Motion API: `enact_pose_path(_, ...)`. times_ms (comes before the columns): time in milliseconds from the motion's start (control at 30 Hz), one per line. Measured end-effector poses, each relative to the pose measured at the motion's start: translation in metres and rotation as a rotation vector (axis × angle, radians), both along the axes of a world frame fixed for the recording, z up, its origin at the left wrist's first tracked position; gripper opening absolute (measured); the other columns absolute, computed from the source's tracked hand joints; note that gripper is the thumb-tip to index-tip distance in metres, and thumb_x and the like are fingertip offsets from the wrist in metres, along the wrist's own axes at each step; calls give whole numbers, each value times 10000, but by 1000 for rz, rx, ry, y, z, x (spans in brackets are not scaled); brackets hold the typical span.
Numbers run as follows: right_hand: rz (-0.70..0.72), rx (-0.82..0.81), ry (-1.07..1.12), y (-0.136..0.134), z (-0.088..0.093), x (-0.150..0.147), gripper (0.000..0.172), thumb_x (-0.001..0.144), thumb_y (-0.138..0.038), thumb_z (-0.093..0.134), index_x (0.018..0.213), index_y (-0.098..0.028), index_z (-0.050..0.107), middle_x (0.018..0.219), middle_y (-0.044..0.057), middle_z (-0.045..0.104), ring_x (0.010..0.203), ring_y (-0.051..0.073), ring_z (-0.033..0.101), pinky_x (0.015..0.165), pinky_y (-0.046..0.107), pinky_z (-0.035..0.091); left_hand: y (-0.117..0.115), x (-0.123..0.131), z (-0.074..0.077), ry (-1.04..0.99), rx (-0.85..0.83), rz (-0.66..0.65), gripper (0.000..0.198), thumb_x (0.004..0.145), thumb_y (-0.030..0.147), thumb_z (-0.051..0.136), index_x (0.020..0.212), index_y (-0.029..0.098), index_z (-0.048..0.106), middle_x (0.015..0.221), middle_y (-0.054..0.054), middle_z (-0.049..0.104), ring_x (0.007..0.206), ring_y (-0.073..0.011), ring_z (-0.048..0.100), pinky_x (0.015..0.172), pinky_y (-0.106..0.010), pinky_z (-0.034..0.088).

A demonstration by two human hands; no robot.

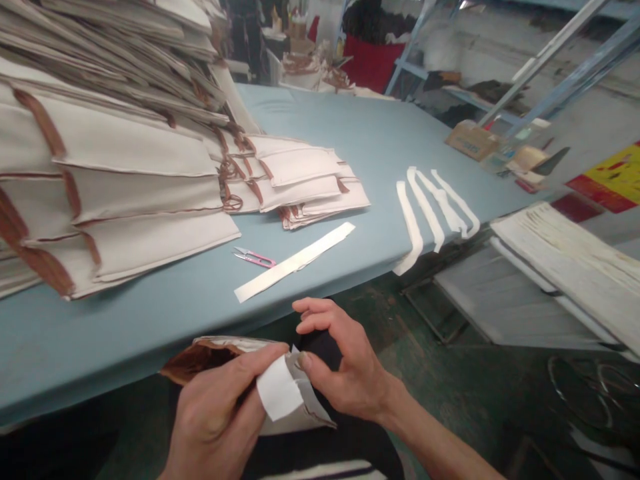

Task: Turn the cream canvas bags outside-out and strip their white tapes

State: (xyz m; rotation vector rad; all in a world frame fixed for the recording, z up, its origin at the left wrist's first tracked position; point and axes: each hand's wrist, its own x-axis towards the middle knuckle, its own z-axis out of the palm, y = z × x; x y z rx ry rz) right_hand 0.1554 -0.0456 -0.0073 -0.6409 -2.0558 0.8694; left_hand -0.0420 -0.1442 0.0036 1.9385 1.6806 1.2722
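So the cream fabric pouch with brown lining (317, 415) is hanging out by the near edge of the blue-covered table (150, 323), a small white rectangular piece (280, 390) lying against it. Left hand (220, 407) is clamping the pouch, thumb on top. Right hand (350, 363) is resting its thumb at the pouch's edge, fingers half-curled and spread away. Pink-handled metal snips (254, 257) are lying beside a long cream strip (295, 261).

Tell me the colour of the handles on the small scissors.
The handles are pink, as the head view shows.
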Motion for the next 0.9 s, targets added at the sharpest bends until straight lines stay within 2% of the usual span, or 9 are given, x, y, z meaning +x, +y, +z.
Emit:
enact_pose_path(100, 32, 90, 45, 0, 5, 2, 342, 879, -145, 648, 1213, -218, 641, 1327, 152, 746, 1268, 239, 710, 1061, 391, 585, 4, 3, 5, -49, -10, 16, 193, 995, 243, 674, 1064, 258, 853, 912, -3, 899, 717, -180, 851, 692, -183, 644)
enact_pose_path(267, 136, 124, 56, 5, 14, -3, 363, 899, -154, 627, 1257, -211, 645, 1369, 156, 735, 1305, 242, 696, 1092, 403, 574, 4, 6, 4, -103, -77, -7, 240, 971, 197, 698, 1128, 286, 856, 967, 26, 901, 741, -158, 849, 731, -163, 636)
enact_pose_path(400, 226, 17, 108, 8, 17, -11, 281, 915, -158, 649, 1192, -199, 683, 1337, 139, 757, 1287, 220, 703, 1106, 373, 554, 3, 7, 4, -206, -170, -5, 187, 987, 255, 710, 1070, 285, 874, 934, 17, 896, 709, -164, 826, 685, -174, 624)
enact_pose_path(667, 205, -247, 129, 5, 21, -28, 34, 974, -217, 707, 1000, -207, 726, 1204, 127, 801, 1169, 219, 752, 1037, 363, 569, 8, 13, 9, -379, -286, 44, 240, 972, 282, 689, 833, 242, 880, 737, 5, 839, 601, -171, 763, 608, -197, 592)
enact_pose_path(800, 164, -385, 111, -3, 25, -37, 52, 962, -210, 672, 913, -221, 686, 1196, 105, 801, 1087, 212, 751, 1011, 365, 566, 11, 17, 8, -403, -239, 140, 355, 953, 293, 662, 627, 210, 774, 579, 12, 734, 513, -161, 677, 538, -211, 541)
enact_pose_path(900, 129, -529, 126, -7, 27, -44, 98, 973, -239, 632, 877, -217, 635, 1124, 84, 788, 993, 190, 731, 945, 324, 561, 6, 15, 5, -351, -266, 179, 371, 946, 282, 661, 589, 202, 724, 534, 23, 682, 475, -141, 625, 489, -199, 485)
